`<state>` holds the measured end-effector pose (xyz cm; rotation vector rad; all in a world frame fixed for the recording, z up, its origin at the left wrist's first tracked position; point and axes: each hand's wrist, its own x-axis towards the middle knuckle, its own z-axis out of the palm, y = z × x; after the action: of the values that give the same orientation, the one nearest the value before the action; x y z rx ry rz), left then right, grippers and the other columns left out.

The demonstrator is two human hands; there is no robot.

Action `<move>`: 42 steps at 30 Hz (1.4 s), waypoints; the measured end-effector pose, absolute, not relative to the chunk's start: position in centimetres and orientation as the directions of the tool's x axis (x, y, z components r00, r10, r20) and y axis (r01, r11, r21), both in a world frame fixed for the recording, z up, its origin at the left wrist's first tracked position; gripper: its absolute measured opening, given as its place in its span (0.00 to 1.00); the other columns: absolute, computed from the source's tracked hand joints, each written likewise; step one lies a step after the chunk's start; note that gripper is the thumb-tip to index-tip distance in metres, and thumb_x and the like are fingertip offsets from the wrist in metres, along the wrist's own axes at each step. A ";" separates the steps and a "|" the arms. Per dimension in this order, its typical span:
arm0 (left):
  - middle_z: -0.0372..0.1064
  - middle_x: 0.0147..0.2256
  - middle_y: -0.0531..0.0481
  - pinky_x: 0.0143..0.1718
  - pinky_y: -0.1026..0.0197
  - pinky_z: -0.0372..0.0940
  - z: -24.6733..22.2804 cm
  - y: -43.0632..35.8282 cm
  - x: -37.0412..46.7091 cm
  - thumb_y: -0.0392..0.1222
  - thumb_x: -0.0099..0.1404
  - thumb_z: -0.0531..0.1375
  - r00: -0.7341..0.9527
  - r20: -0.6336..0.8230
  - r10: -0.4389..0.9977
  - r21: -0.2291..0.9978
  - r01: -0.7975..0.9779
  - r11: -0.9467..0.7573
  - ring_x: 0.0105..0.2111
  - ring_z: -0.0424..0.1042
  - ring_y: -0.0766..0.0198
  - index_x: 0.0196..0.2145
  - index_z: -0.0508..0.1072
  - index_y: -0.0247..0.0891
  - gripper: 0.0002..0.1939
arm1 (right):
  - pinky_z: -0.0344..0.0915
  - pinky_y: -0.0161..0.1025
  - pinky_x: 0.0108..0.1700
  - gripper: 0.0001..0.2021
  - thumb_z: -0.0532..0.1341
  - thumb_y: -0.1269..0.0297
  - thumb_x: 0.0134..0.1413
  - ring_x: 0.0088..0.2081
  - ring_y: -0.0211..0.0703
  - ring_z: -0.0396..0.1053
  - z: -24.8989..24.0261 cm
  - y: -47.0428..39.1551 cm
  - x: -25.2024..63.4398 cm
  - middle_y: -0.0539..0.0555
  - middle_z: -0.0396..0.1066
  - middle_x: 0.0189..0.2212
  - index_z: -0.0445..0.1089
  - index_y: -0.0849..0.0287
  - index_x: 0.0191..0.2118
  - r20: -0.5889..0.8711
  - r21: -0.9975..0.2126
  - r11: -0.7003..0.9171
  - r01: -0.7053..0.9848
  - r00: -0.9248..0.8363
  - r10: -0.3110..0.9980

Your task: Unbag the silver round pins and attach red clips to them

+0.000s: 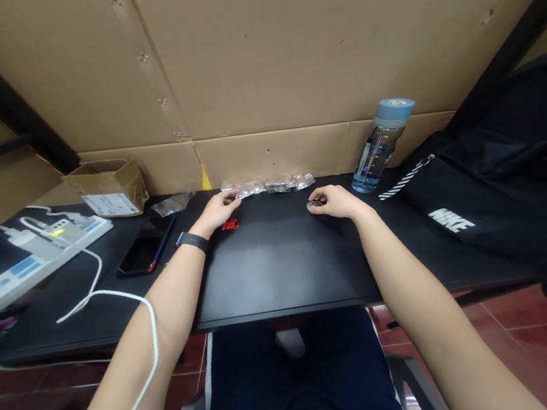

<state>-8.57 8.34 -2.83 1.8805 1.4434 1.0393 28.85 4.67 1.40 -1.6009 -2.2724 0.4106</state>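
Note:
My left hand rests near the back of the black desk, thumb and fingers apart. Its fingertips reach the left end of a row of small clear plastic packets with red bits inside; whether they touch is hard to tell. Just below that hand lies a small bunch of red cord. Farther right, my right hand is closed, thumb against fingers, on a small shiny round piece at the desk surface. Its exact kind is too small to make out. More packets lie between the two hands, along the cardboard wall.
At the left are a white power strip with cables, a phone, an open cardboard box and a crumpled plastic bag. A white cable crosses my left forearm. A blue-lidded bottle and black bag stand right.

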 end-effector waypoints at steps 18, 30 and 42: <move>0.78 0.54 0.40 0.62 0.48 0.63 -2.9 8.8 -6.5 0.45 0.61 0.66 0.131 0.125 0.983 0.830 0.529 -0.176 0.55 0.75 0.47 0.49 0.82 0.36 0.20 | 0.71 0.39 0.49 0.14 0.70 0.62 0.53 0.43 0.47 0.79 1.7 4.2 27.7 0.56 0.82 0.42 0.80 0.58 0.46 0.087 -0.430 0.328 0.841 -0.323 0.942; 0.72 0.59 0.37 0.62 0.50 0.64 -0.6 6.8 -6.2 0.52 0.64 0.66 0.165 0.407 0.899 0.798 0.415 -0.437 0.55 0.74 0.52 0.56 0.77 0.33 0.28 | 0.71 0.43 0.52 0.13 0.68 0.62 0.56 0.48 0.51 0.77 1.9 3.7 27.4 0.58 0.79 0.47 0.79 0.58 0.47 0.237 -0.415 0.440 0.797 -0.372 0.898; 0.69 0.61 0.41 0.53 0.52 0.68 2.0 4.1 -4.5 0.48 0.64 0.67 0.373 0.496 0.784 0.702 0.359 -0.615 0.48 0.73 0.55 0.58 0.77 0.41 0.25 | 0.72 0.45 0.51 0.18 0.66 0.63 0.55 0.46 0.49 0.74 1.5 3.0 24.6 0.57 0.77 0.47 0.75 0.57 0.52 0.474 -0.544 0.583 0.604 -0.352 0.807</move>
<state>-4.46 4.09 2.01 2.1537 0.9846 1.1644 24.62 3.00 1.45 -1.1185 -2.0824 0.3553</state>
